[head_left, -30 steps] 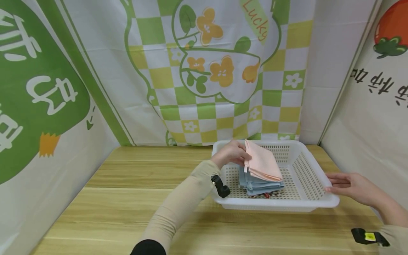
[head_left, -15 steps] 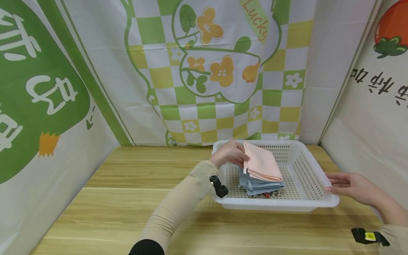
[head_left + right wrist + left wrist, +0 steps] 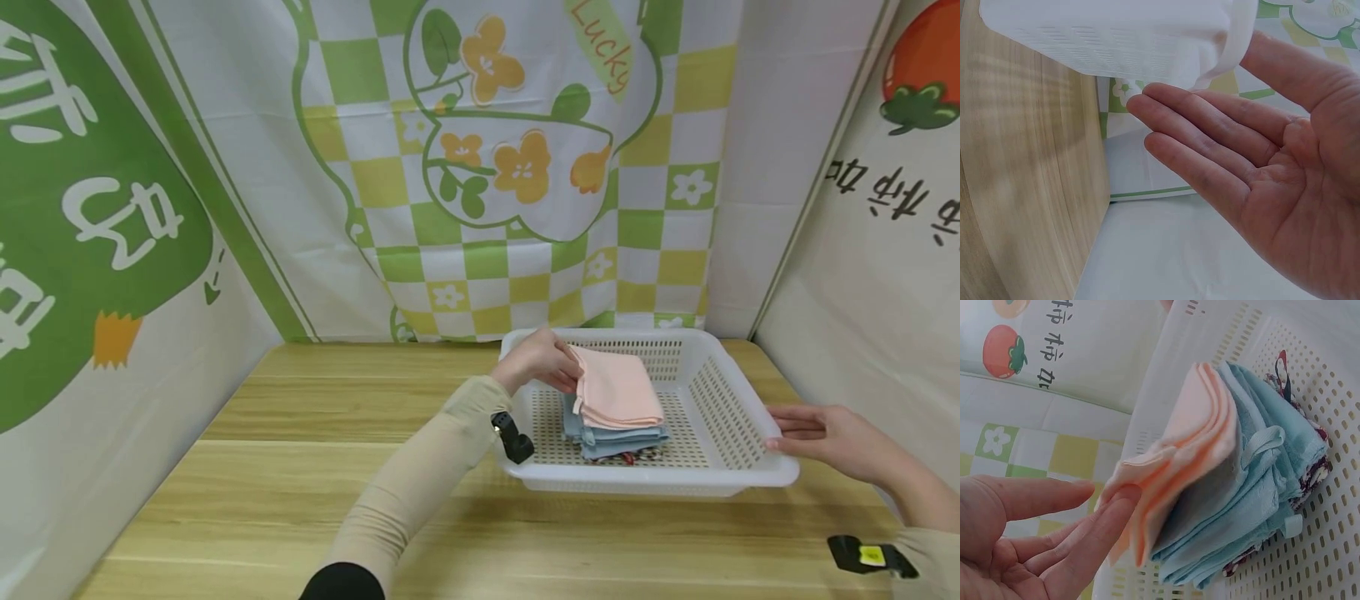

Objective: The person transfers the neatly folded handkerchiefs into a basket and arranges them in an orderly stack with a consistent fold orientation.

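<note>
In the head view, my left hand [image 3: 542,360] pinches the left edge of a folded pink cloth [image 3: 618,387]. Its thumb and fingertips meet the pink layers in the left wrist view, where that edge stands slightly off the folded light-blue cloths [image 3: 1254,475] beneath. A dark patterned cloth [image 3: 1319,472] shows at the bottom of the stack. All lie in a white perforated plastic basket [image 3: 660,477]. At the basket's right end, my right hand [image 3: 828,437] touches the rim with its thumb, the other fingers extended beside the outer wall.
The basket stands on a wooden table [image 3: 315,467], near its far right corner. A printed curtain [image 3: 465,283] hangs directly behind, with printed side curtains at left and right. Black cameras are strapped to both wrists.
My left hand has lowered the raised left edge of the pink cloth, so it lies flatter on the blue stack. My right hand stays at the basket's rim.
</note>
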`<action>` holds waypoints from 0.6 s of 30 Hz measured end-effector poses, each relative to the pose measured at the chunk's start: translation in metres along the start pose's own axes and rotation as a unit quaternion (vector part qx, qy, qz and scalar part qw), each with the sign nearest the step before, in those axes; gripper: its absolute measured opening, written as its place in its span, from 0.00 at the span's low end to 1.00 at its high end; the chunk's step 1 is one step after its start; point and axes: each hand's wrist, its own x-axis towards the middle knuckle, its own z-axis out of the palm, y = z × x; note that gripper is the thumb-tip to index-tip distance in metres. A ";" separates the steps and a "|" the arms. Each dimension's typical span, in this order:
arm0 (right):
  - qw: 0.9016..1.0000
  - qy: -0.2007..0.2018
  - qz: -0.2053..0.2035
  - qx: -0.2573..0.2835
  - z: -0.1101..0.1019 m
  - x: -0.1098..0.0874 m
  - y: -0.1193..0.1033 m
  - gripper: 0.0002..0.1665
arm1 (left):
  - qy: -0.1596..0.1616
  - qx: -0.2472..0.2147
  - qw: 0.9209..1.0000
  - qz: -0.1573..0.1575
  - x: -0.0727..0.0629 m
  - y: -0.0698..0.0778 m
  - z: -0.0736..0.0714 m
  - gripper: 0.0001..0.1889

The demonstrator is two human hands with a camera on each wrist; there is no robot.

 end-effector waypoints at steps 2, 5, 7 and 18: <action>1.000 0.000 -0.001 0.002 0.000 0.000 0.000 0.37 | 0.001 0.000 1.000 0.001 -0.001 0.000 -0.001 0.05; 1.000 0.000 -0.002 0.002 0.000 0.000 0.000 0.37 | 0.009 0.019 1.000 0.003 -0.003 0.001 -0.002 0.05; 1.000 0.001 -0.004 0.000 0.000 0.000 0.000 0.37 | 0.014 0.039 0.999 0.003 -0.004 0.002 -0.003 0.04; 1.000 0.004 0.006 -0.015 -0.001 0.000 -0.001 0.38 | 0.039 0.077 0.996 0.000 -0.009 0.006 -0.008 0.06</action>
